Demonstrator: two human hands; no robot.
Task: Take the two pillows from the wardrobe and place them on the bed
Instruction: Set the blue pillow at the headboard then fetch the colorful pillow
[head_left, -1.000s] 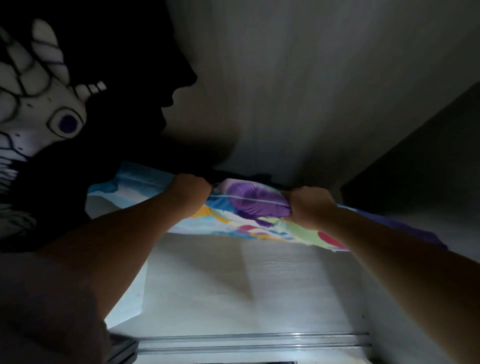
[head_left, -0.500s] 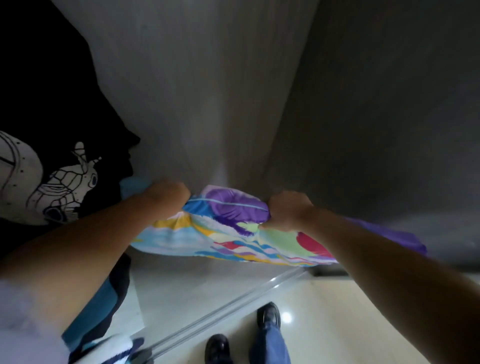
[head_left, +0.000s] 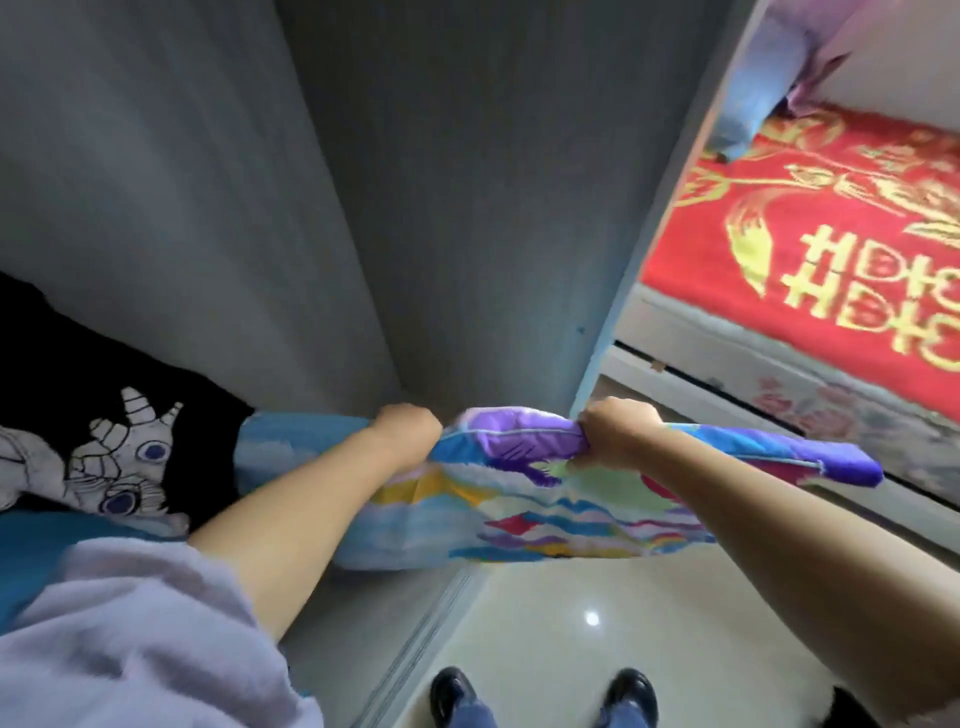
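Note:
I hold a colourful pillow (head_left: 524, 514), blue, purple, yellow and green, flat in front of me at the wardrobe opening. My left hand (head_left: 408, 431) is shut on its top edge at the left. My right hand (head_left: 618, 428) is shut on the same edge, to the right of the purple patch. The pillow's purple corner (head_left: 852, 467) sticks out to the right, past the wardrobe's side panel (head_left: 665, 218). The bed (head_left: 810, 249), covered with a red and gold spread, lies at the upper right. A second pillow is not clearly visible.
A black garment with a white cartoon print (head_left: 114, 457) hangs in the wardrobe at the left. The wardrobe's grey back wall (head_left: 208, 182) fills the upper left. A sliding track (head_left: 431, 618) runs along the glossy floor (head_left: 623, 623). A lilac and blue bundle (head_left: 769, 67) lies at the bed's head.
The pillow has come out and down from the dark wardrobe shelf, both hands still gripping it. My view has dropped and swung right, so the bed, floor and shoes now show.

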